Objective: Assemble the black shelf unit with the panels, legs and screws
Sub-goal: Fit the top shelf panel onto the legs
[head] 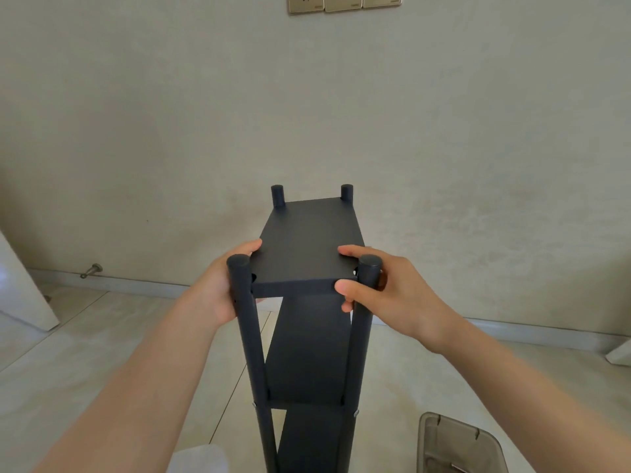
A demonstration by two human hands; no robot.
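In the head view, the black shelf unit (307,363) stands upright on the tiled floor (102,353), a little out from the wall (170,131). Its foot is cut off by the lower frame edge, so how it meets the floor cannot be seen. The left hand (222,285) grips the left edge of the top panel (309,240), thumb on top; its fingers are hidden behind the near-left leg (244,319). The right hand (386,285) holds the panel's near-right corner, one finger on top and the thumb against the front edge, partly covered by the near-right leg (365,329). Small silvery spots low on both near legs may be screws, too small to tell. A clear plastic bin (457,445) is cropped at lower right, and a blurred white shape (198,459) lies at the bottom. Bare floor spreads on either side of the unit; a white door (24,295) leans in at the left.
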